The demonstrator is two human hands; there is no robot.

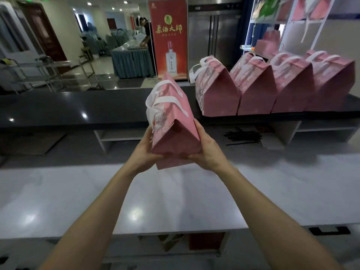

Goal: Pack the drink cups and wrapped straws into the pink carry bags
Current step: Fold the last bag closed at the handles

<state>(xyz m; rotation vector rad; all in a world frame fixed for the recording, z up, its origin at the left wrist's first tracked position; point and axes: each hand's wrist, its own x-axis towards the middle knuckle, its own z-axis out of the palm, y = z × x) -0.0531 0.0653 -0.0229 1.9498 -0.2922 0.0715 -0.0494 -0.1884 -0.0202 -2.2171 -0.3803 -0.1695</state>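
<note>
A closed pink carry bag (pixel 173 121) with white ribbon handles is held up in the air above the white counter (pixel 175 201). My left hand (pixel 145 151) grips its lower left side and my right hand (pixel 207 151) grips its lower right side. Its top is folded shut, so the contents are hidden. Several more closed pink carry bags (pixel 272 84) stand in a row on the black upper counter (pixel 68 108) to the right. A pile of dark wrapped straws (pixel 242 136) lies on the lower shelf under that row. No drink cups are visible.
A red standing banner (pixel 168 38) rises behind the black counter. Shelves (pixel 292 20) with more pink bags are at the back right. A person stands at a skirted table (pixel 132 61) far back. An open compartment (pixel 120 135) sits below the black counter.
</note>
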